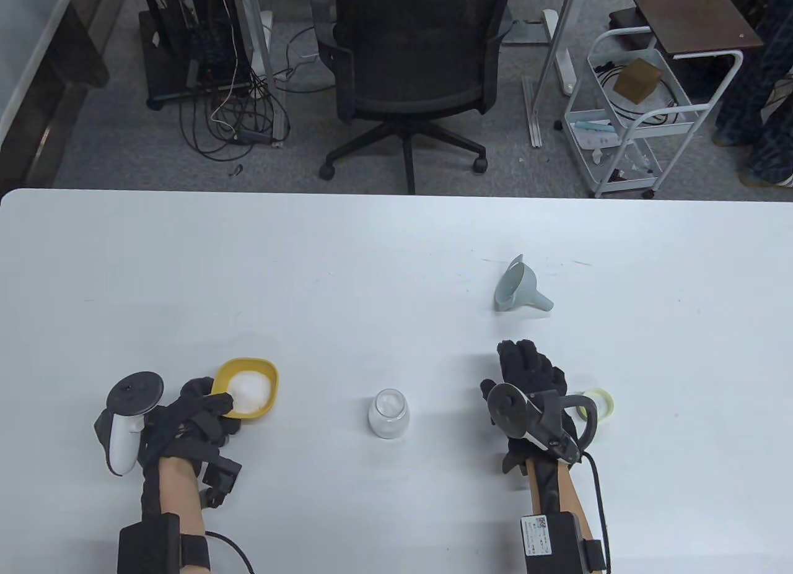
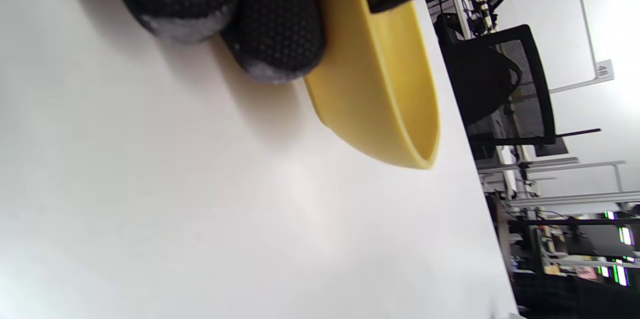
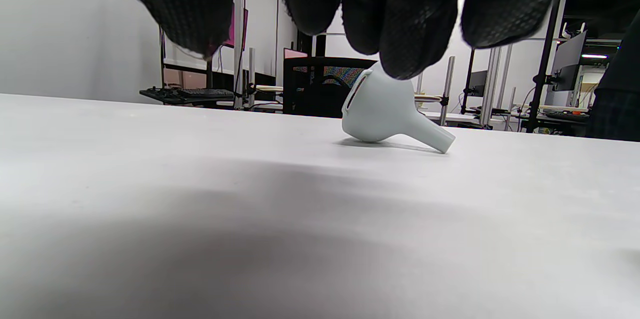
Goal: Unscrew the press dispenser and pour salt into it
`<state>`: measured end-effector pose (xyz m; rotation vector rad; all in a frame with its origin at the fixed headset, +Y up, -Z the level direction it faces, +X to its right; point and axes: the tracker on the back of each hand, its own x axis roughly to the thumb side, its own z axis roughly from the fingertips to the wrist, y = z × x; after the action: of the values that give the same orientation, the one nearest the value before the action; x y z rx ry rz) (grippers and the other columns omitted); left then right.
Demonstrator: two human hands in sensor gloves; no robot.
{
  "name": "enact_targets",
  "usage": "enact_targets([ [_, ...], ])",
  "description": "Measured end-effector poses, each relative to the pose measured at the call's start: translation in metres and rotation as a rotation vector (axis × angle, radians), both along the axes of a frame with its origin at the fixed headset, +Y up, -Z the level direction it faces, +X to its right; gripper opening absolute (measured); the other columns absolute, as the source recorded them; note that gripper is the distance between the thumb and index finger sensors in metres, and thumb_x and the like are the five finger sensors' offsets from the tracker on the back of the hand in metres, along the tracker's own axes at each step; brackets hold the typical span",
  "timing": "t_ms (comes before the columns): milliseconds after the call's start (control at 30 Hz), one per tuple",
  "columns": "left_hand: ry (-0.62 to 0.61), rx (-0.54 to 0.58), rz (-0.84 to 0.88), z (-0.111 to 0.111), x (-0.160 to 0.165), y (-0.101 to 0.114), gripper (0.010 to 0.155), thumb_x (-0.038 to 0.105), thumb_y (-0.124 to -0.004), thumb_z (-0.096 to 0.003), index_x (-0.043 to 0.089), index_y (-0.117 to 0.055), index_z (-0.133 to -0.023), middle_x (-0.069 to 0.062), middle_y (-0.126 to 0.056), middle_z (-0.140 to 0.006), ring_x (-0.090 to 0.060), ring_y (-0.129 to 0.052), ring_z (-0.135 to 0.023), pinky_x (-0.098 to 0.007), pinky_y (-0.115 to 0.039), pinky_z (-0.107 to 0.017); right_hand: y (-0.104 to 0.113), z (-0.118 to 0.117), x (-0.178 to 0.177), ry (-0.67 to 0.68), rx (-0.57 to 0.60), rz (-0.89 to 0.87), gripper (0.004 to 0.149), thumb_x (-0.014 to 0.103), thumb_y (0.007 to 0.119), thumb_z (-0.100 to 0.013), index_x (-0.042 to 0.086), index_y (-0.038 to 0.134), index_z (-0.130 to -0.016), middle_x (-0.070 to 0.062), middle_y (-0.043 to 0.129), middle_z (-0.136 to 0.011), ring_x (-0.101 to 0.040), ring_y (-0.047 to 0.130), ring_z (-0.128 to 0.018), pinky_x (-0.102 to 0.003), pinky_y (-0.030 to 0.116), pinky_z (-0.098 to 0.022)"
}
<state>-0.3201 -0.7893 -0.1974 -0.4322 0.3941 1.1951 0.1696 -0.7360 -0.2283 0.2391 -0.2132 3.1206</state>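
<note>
The clear dispenser jar (image 1: pixel 388 414) stands open-topped at the front middle of the white table (image 1: pixel 372 258), with white salt inside. A yellow bowl (image 1: pixel 248 388) of salt sits to its left. My left hand (image 1: pixel 214 407) grips the bowl's near rim; in the left wrist view my fingers (image 2: pixel 270 24) lie under the bowl (image 2: pixel 380 89) with the thumb over its rim. My right hand (image 1: pixel 523 360) is open and holds nothing, fingers stretched toward a pale blue funnel (image 1: pixel 520 286) lying on its side. The funnel (image 3: pixel 385 109) lies beyond my fingertips (image 3: pixel 415 19). A yellowish cap (image 1: pixel 600 403) lies right of my right hand, partly hidden.
A black office chair (image 1: pixel 409 60) stands beyond the table's far edge, with a white cart (image 1: pixel 632 109) to its right and an equipment rack with cables (image 1: pixel 204 47) to its left.
</note>
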Motion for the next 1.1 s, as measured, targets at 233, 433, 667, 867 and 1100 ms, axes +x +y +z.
enact_targets([
  [233,-0.071,0.077,0.182,-0.009,0.035,-0.003,0.086,0.029,-0.075,-0.0625,-0.010,-0.022,-0.117,-0.035,-0.073,-0.105,-0.024,-0.096,-0.066,-0.050,-0.083,-0.054,-0.002,-0.001,0.001,-0.013,-0.049,0.025,0.079,0.045,0.073,-0.059,-0.003,0.047,-0.116,-0.037,0.055,-0.113,-0.058,0.068,-0.095,-0.073,0.062,-0.063],
  [433,-0.076,0.135,0.436,-0.011,0.056,-0.008,0.098,0.040,-0.078,-0.0631,-0.017,-0.022,-0.119,-0.034,-0.066,-0.108,-0.027,-0.090,-0.077,-0.055,-0.077,-0.062,-0.002,-0.012,0.000,-0.076,-0.177,0.012,0.112,0.057,0.075,-0.053,-0.019,0.023,-0.117,-0.050,0.034,-0.115,-0.075,0.042,-0.096,-0.085,0.048,-0.061],
  [667,-0.071,0.144,0.539,-0.011,0.070,-0.010,0.097,0.042,-0.079,-0.0629,-0.017,-0.026,-0.120,-0.034,-0.064,-0.108,-0.028,-0.090,-0.081,-0.056,-0.076,-0.064,0.004,-0.059,-0.002,-0.099,-0.191,0.063,0.127,0.060,0.078,-0.047,-0.025,0.012,-0.113,-0.054,0.023,-0.114,-0.075,0.027,-0.097,-0.086,0.040,-0.062],
  [867,-0.052,0.166,0.545,-0.008,0.069,-0.007,0.095,0.042,-0.078,-0.0635,-0.016,-0.026,-0.119,-0.034,-0.063,-0.108,-0.028,-0.089,-0.081,-0.055,-0.076,-0.064,0.007,-0.107,-0.010,-0.102,-0.149,0.145,0.130,0.060,0.079,-0.046,-0.027,0.008,-0.112,-0.055,0.021,-0.113,-0.075,0.027,-0.097,-0.084,0.041,-0.064],
  [1100,0.003,0.169,0.551,-0.007,0.060,-0.011,0.094,0.041,-0.078,-0.0637,-0.016,-0.027,-0.119,-0.035,-0.063,-0.108,-0.028,-0.089,-0.081,-0.056,-0.076,-0.064,-0.001,-0.145,-0.013,-0.146,-0.165,0.088,0.129,0.058,0.080,-0.046,-0.027,0.009,-0.112,-0.056,0.021,-0.112,-0.076,0.030,-0.097,-0.083,0.043,-0.065],
])
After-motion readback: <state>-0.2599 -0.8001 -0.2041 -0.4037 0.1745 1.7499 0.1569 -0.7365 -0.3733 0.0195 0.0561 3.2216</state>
